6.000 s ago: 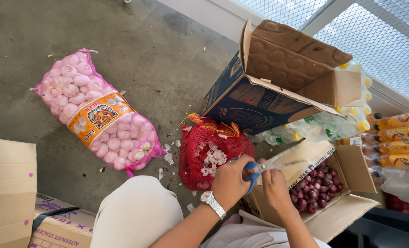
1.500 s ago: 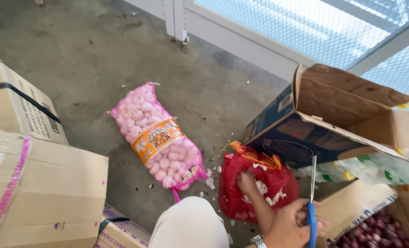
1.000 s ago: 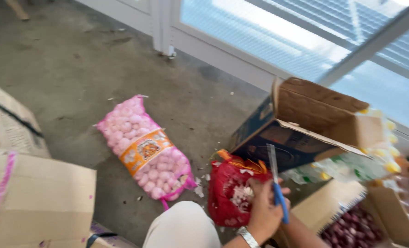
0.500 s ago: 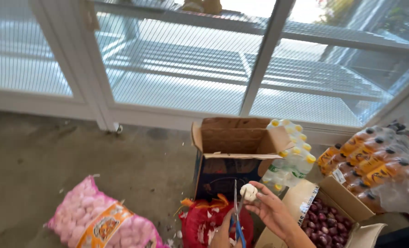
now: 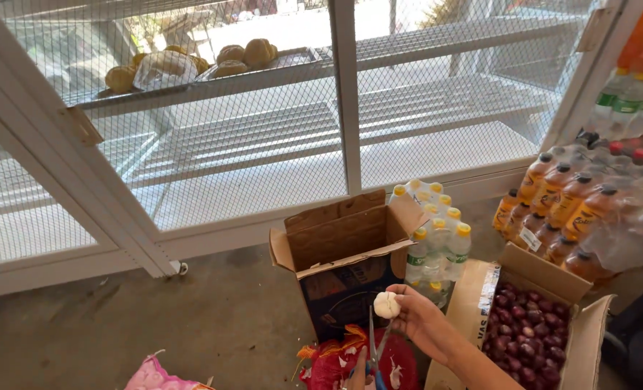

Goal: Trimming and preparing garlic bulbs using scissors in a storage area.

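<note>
My right hand (image 5: 424, 323) pinches a white garlic bulb (image 5: 387, 305) in its fingertips, raised in front of an open cardboard box (image 5: 336, 242). Just below the bulb a pair of scissors (image 5: 374, 345) with blue handles points upward. My left hand (image 5: 355, 378) grips the handles and barely shows at the bottom edge. Under both hands lies a torn red mesh bag (image 5: 330, 362) with garlic in it.
A cardboard box of red onions (image 5: 585, 328) sits to the right. Behind it stand a pack of yellow-capped bottles (image 5: 437, 238) and packs of orange drink bottles (image 5: 567, 209). A pink mesh garlic bag (image 5: 159, 377) peeks in at the bottom left. Bread rolls (image 5: 191, 61) sit on a shelf behind mesh windows.
My view has tilted up from the floor to the window. My right hand has taken a garlic bulb out of the red bag and lifted it; the scissors stay in my left hand.
</note>
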